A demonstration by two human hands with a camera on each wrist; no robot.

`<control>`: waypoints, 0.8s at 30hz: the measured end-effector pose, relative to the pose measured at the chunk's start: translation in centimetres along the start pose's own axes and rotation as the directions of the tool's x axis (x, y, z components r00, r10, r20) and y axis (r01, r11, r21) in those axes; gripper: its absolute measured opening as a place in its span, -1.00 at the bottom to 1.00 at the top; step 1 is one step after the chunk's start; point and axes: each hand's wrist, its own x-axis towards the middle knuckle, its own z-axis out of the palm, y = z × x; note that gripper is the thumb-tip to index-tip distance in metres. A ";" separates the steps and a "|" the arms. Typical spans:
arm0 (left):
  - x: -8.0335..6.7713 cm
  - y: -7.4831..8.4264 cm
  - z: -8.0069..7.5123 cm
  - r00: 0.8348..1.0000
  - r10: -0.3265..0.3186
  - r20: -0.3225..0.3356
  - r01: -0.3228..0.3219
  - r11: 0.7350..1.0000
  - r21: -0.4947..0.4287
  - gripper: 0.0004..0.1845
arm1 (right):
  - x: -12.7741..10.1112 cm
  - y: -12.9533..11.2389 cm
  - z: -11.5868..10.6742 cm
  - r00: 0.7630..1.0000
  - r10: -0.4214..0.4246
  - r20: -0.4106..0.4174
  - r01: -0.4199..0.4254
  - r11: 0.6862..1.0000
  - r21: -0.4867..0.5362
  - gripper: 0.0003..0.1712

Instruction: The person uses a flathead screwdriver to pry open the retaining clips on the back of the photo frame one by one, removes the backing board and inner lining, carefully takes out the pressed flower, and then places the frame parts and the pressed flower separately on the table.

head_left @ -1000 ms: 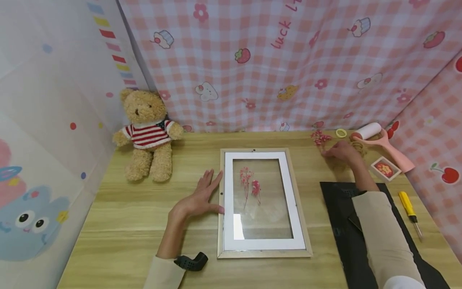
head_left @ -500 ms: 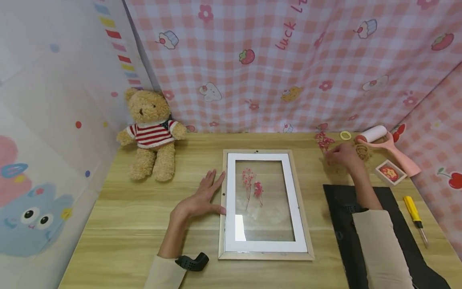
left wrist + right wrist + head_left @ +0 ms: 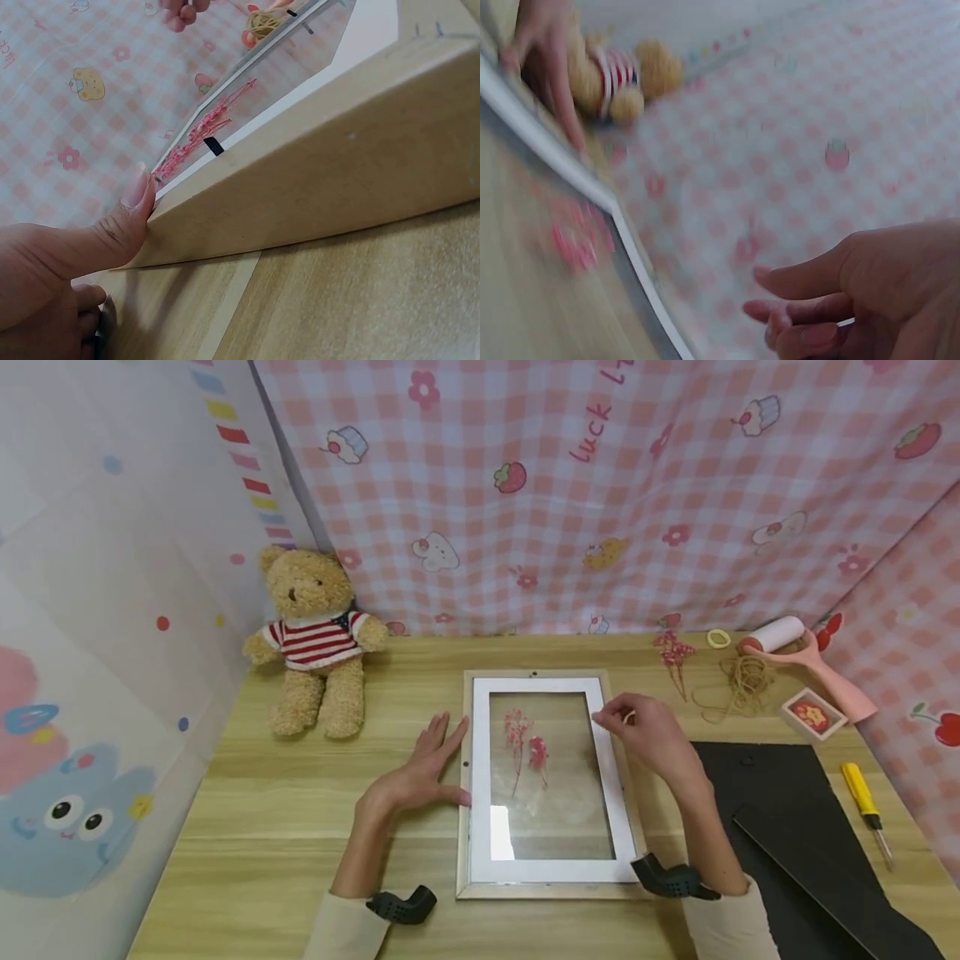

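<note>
A pale wooden picture frame (image 3: 462, 843) lies on the table, with a white border (image 3: 551, 872) around clear glass (image 3: 566, 814). Two pink dried flower sprigs (image 3: 537, 752) rest within the glass area. My left hand (image 3: 408, 779) is spread flat beside the frame; its thumb touches the frame's side (image 3: 322, 180) in the left wrist view. Over the frame's right edge hovers my right hand (image 3: 654, 737). Its fingers are loosely curled, and the right wrist view shows nothing between thumb (image 3: 802, 276) and forefinger. Another pink sprig (image 3: 675, 653) lies at the back right.
Twine (image 3: 744, 683), a yellow ring (image 3: 717, 638), a lint roller (image 3: 821, 672) and a small boxed item (image 3: 813, 715) sit at the back right. A black backing board (image 3: 787, 777) and yellow screwdriver (image 3: 862, 793) lie right. A teddy bear (image 3: 311, 635) sits back left.
My right hand has left the pink sprig at the back right and moved left and nearer, to the frame's right edge. That sprig stays on the table. The left hand keeps its place.
</note>
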 end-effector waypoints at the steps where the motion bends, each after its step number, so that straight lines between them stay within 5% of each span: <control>1: 0.0 0.0 0.0 1.000 -0.004 0.000 0.004 1.000 0.003 0.41 | -0.3 -0.5 0.5 1.000 -0.007 0.009 0.006 1.000 0.010 -0.73; 9: -0.2 0.5 0.0 1.000 -0.025 0.007 0.025 1.000 -0.007 0.40 | -1.1 -2.7 3.4 0.998 0.023 0.064 -0.023 1.000 0.007 -0.79; 24: 0.3 -0.6 0.5 1.000 -0.026 -0.002 0.026 0.999 0.029 0.37 | -1.3 -3.6 7.1 0.978 0.128 0.165 -0.085 0.965 -0.247 -0.82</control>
